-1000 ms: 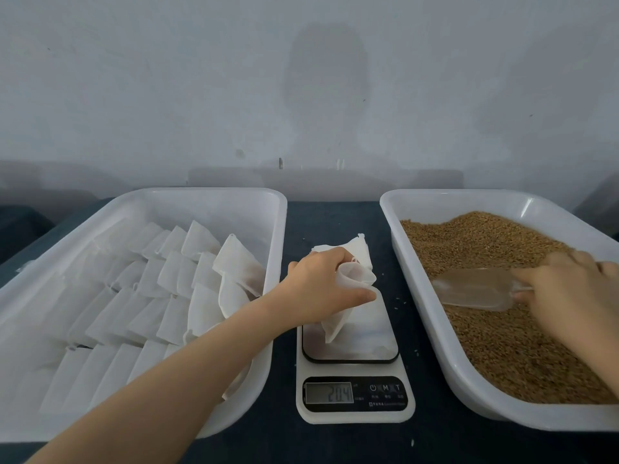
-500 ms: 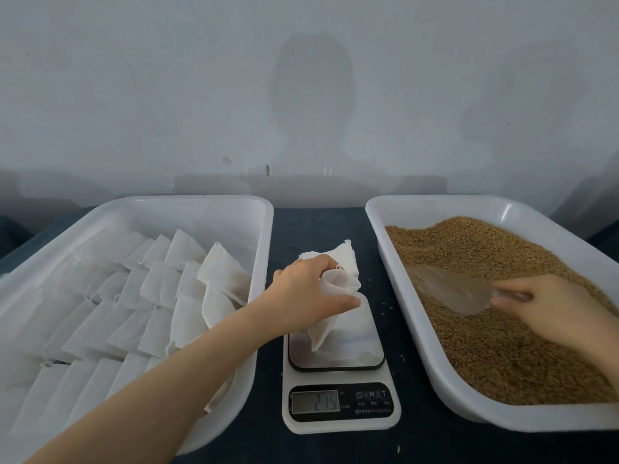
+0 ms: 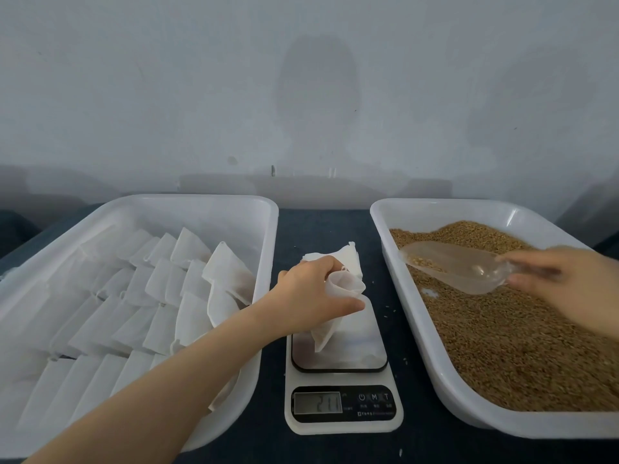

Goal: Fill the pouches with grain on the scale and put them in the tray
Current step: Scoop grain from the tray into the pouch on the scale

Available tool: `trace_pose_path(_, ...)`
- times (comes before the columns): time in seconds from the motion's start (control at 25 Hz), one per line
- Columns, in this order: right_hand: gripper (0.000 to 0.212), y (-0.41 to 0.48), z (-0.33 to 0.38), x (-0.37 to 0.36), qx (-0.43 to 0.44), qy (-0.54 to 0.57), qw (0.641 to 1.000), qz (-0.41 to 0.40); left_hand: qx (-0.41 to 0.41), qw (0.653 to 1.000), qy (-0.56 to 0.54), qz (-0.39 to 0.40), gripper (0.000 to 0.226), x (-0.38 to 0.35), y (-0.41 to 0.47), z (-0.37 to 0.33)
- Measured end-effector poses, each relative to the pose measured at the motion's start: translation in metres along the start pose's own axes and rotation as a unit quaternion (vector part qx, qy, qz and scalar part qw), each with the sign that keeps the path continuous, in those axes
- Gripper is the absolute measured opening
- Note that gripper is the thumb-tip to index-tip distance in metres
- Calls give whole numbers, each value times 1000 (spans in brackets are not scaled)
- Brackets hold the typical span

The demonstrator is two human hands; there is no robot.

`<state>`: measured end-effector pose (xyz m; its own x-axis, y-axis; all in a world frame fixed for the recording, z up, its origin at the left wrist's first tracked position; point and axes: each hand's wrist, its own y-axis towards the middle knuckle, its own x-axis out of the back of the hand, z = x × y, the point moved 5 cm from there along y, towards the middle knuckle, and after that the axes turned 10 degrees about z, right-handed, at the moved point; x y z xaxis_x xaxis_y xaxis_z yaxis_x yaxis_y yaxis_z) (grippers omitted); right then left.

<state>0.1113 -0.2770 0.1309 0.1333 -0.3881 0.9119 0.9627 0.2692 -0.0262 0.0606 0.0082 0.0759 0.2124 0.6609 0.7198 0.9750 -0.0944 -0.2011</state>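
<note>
Resting on the white digital scale point(image 3: 361, 349), a white fabric pouch point(image 3: 346, 286) is held open by curled fingers of the left hand point(image 3: 311, 293). A clear plastic scoop point(image 3: 459, 267) is gripped by the right hand point(image 3: 576, 289) above brown grain point(image 3: 502, 346) in a white plastic tray point(image 3: 402, 262).

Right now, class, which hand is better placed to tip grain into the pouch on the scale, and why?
Right. The right hand holds the scoop, loaded with grain; the left hand grips the pouch open on the scale.
</note>
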Motion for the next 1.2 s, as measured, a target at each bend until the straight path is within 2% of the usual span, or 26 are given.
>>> trace_pose_path(0.36,28,14,67,8,103,-125,987,8,6,1000,-15,8,48,-1,1,3)
trace_pose_path(0.92,31,24,110,12,141,-323,933,-68,-12,1000,-16,3,48,-1,2,1)
trace_pose_path(1.2,31,24,119,13,160,-338,925,-71,-17,1000,-17,2,48,0,0,-1)
